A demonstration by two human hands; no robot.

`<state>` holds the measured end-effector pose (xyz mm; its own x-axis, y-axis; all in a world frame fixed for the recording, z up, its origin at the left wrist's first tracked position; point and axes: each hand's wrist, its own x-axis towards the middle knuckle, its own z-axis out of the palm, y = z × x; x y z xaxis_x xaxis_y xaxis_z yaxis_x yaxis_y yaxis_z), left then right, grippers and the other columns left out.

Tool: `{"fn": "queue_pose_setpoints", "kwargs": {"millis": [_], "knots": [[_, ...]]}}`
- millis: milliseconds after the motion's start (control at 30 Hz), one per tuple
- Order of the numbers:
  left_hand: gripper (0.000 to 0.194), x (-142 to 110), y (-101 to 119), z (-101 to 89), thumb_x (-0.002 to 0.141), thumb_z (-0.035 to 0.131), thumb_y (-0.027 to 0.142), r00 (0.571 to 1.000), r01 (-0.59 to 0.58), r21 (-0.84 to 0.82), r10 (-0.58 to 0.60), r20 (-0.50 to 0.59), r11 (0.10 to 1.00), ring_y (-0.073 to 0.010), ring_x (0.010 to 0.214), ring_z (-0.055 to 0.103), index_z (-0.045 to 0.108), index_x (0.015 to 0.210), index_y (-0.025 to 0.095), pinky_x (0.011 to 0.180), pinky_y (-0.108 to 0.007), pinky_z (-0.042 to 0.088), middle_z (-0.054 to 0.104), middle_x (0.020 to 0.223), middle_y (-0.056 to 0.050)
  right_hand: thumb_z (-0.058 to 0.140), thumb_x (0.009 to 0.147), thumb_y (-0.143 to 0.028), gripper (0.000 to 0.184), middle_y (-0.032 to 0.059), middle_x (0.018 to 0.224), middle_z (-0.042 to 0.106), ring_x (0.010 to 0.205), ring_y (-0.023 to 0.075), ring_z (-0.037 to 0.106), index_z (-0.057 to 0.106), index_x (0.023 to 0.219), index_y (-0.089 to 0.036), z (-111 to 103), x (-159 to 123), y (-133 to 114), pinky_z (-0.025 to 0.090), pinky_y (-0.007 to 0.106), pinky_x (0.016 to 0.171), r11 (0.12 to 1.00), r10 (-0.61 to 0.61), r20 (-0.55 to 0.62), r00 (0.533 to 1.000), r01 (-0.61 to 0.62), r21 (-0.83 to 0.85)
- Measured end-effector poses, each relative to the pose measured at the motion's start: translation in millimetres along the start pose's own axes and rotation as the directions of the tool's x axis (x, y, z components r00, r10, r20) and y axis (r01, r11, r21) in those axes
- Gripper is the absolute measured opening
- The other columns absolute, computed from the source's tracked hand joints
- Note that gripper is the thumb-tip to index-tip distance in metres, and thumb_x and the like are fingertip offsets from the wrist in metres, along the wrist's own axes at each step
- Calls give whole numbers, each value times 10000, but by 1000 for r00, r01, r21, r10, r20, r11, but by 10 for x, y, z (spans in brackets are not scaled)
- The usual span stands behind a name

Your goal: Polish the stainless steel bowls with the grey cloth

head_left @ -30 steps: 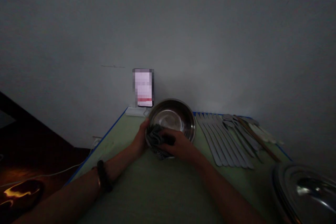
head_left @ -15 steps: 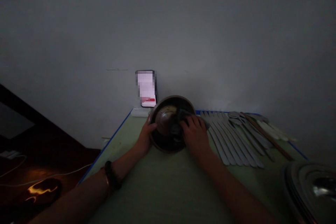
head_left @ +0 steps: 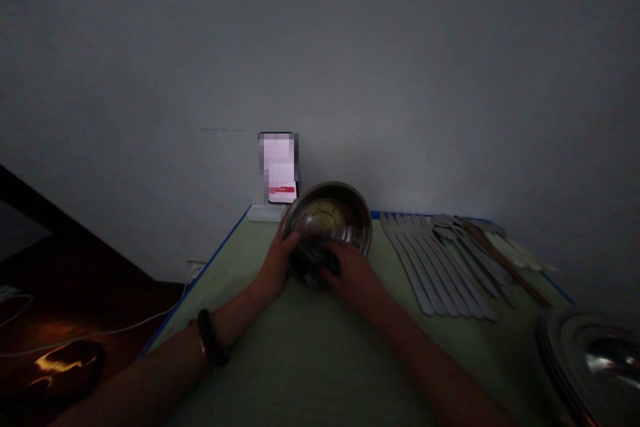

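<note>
A round metal bowl (head_left: 357, 213) is tilted so that its inside faces me, above the green tabletop. My left hand (head_left: 277, 260) grips its left rim, with the thumb over the edge and the other fingers behind. In my right hand (head_left: 353, 273) is a dark, crumpled cloth (head_left: 313, 263), pressed against the lower left of the bowl's inside, close to my left thumb. The dim light hides the cloth's exact texture. Right of the bowl lies a row of several metal forks (head_left: 435, 270), which neither hand touches.
Spoons (head_left: 473, 247), brown chopsticks (head_left: 505, 263) and white spoons (head_left: 520, 250) lie beyond the forks. A shiny metal lid (head_left: 590, 360) fills the near right corner. A lit phone (head_left: 279, 167) leans on the wall behind a white strip (head_left: 267, 213). A white cable (head_left: 125, 329) runs at left.
My right hand has slid the cloth from the right side of the bowl's inside to its lower left. My left hand keeps its hold on the rim.
</note>
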<state>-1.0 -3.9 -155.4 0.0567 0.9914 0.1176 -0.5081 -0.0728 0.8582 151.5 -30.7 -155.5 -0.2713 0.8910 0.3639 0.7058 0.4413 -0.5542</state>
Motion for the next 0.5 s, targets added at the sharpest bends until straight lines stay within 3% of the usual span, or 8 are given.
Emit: {"fn": "queue_pose_setpoints", "kwargs": {"millis": [100,233,367,500], "knots": [[656,2,-2,48,663,733,341,999,-49,16,50,-14,999,-289,1310,409,537,1286,274,1088,-364,317,647,1235,-6,546,791,-146,265,141,1049,621,997,287,542,618,1046,-147,-101,21,99,425,446,853,920,84,-97,992,-115,-376],[617,-25,-31,70,684,726,345,999,-29,-3,29,46,1000,-300,1333,373,553,1272,272,1104,-378,285,595,1308,-11,431,850,-105,276,163,1052,595,959,293,520,601,1065,-135,-181,56,193,414,447,804,818,61,-227,972,-179,-547],[611,-58,-91,61,690,729,371,995,10,-7,-9,98,1000,-304,1359,326,560,1267,260,1119,-391,254,580,1325,-22,400,855,-95,295,174,1095,544,1012,295,485,557,1105,-117,-153,148,174,412,452,851,865,18,-365,931,-198,-462],[561,-66,-162,20,718,701,423,982,93,-8,-90,167,996,-286,1361,328,587,1238,249,1127,-399,237,636,1251,-38,435,820,-121,333,175,1180,430,1135,273,417,457,1152,-112,23,248,-35,380,447,971,983,62,-577,815,-151,-108]]}}
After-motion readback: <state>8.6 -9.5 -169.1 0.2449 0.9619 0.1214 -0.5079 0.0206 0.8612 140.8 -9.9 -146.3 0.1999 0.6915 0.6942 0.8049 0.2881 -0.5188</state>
